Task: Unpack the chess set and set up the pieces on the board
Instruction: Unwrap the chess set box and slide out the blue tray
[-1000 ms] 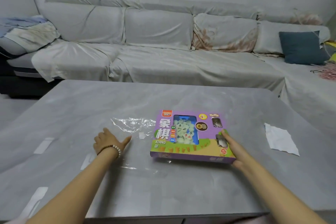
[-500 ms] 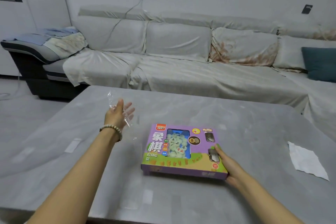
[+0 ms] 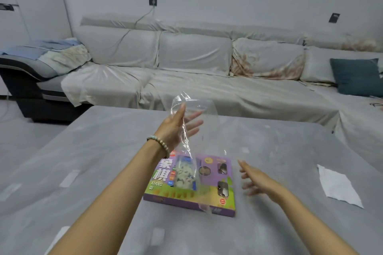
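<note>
So far only the wrap [image 3: 194,143] is off: left hand [image 3: 176,126] holds it up, fingers spread, grip unclear. Box [image 3: 192,182] lies closed on the table [image 3: 103,151], centre-near. Right hand [image 3: 259,180] open, empty, just right of the box. Board and pieces not yet out.

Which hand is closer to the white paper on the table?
The right hand. It hovers open just right of the game box, on the paper's side. The left hand is raised farther away, with clear plastic wrap.
</note>
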